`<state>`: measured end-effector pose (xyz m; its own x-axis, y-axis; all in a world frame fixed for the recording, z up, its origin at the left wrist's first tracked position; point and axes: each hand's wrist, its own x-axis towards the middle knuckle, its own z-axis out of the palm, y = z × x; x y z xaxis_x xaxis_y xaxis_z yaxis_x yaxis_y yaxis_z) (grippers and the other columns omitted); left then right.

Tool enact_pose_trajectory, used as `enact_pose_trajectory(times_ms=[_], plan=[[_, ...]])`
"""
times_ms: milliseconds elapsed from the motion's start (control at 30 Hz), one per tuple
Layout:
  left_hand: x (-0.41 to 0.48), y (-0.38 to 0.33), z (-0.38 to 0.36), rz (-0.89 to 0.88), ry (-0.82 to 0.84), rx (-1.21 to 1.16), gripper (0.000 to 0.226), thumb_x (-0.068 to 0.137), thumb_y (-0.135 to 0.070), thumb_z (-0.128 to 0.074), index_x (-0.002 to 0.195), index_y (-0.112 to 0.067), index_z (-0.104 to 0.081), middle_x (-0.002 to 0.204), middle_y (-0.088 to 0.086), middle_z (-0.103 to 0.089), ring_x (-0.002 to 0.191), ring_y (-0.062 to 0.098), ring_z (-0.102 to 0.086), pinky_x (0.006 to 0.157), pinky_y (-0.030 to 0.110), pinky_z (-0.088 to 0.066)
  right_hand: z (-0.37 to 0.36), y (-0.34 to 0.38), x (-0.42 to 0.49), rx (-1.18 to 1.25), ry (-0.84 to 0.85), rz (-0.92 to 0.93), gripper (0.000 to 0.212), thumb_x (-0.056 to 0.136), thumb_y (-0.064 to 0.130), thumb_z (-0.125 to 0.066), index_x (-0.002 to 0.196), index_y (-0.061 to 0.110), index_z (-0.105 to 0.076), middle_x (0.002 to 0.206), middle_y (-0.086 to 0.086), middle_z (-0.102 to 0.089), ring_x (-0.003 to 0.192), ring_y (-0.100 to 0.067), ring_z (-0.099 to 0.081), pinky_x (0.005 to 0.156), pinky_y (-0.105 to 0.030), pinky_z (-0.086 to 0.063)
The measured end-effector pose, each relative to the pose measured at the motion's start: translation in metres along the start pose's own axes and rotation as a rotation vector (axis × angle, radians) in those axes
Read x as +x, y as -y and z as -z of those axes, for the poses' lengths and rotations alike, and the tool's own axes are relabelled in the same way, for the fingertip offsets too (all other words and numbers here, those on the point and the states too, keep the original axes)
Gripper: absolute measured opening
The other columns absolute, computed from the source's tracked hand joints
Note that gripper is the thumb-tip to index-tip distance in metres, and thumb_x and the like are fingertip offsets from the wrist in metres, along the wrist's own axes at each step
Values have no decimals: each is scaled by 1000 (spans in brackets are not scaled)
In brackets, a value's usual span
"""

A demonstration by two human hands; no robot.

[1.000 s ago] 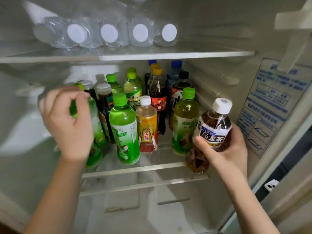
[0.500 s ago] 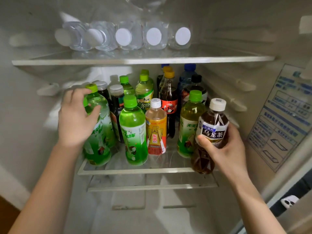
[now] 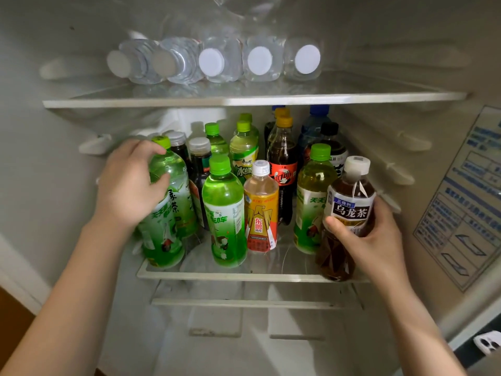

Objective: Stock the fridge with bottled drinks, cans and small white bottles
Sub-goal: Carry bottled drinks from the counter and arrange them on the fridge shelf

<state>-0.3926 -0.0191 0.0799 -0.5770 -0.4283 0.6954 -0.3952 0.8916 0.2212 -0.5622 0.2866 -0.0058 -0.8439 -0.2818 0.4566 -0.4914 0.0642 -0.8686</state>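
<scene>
Inside the open fridge, my left hand (image 3: 130, 183) grips a green tea bottle (image 3: 168, 213) near its shoulder, at the left front of the middle glass shelf (image 3: 206, 274). My right hand (image 3: 371, 240) holds a brown oolong tea bottle (image 3: 349, 210) with a white cap at the shelf's right front edge, its base about level with the rim. Between them stand a green bottle (image 3: 225, 213), a small orange-labelled bottle (image 3: 260, 210) and a yellow-green bottle (image 3: 311, 199). Several more bottles fill the rows behind.
Several clear water bottles (image 3: 259, 61) lie on the upper shelf (image 3: 244, 100), caps facing me. A blue-printed sticker (image 3: 466, 191) covers the right fridge wall. Below the middle shelf, a lower rail (image 3: 244, 303) and a white compartment show.
My left hand has brought the green bottle upright onto the shelf's left front. The oolong bottle in my right hand has stayed near the right front edge. The view has moved closer.
</scene>
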Motion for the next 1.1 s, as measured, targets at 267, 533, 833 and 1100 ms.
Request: enact_pose_trajectory(times_ms=[267,533,833,1100], plan=[[44,-10,0,188,262,300,52,89,-40,-56,133,-14,-45,123,21,-57,113,40,-54,86,43,-45,-3,0,-3,27,5,-10,55,70,27,-79,115,42,-51,104,29,-61,96,16,-57,78,-13,-44],[56,-11,-3,33,215,402,44,86,-35,-62,118,-6,-55,111,22,-62,107,38,-57,83,39,-46,-6,-2,-6,55,-5,-27,69,72,27,-78,133,28,-46,117,20,-60,107,4,-57,92,-27,-46],[23,-11,-9,-190,-73,341,34,88,-36,-58,117,-19,-61,108,7,-69,102,30,-62,95,44,-31,-19,6,-16,-23,-137,-20,71,77,26,-75,136,31,-37,123,17,-53,109,1,-53,95,-26,-40],[20,-25,5,-250,-277,257,32,91,-31,-49,117,-16,-62,95,13,-66,84,35,-61,87,43,-41,-23,6,-16,-60,-180,-34,67,77,26,-73,134,30,-38,125,14,-53,112,-4,-52,95,-29,-41]])
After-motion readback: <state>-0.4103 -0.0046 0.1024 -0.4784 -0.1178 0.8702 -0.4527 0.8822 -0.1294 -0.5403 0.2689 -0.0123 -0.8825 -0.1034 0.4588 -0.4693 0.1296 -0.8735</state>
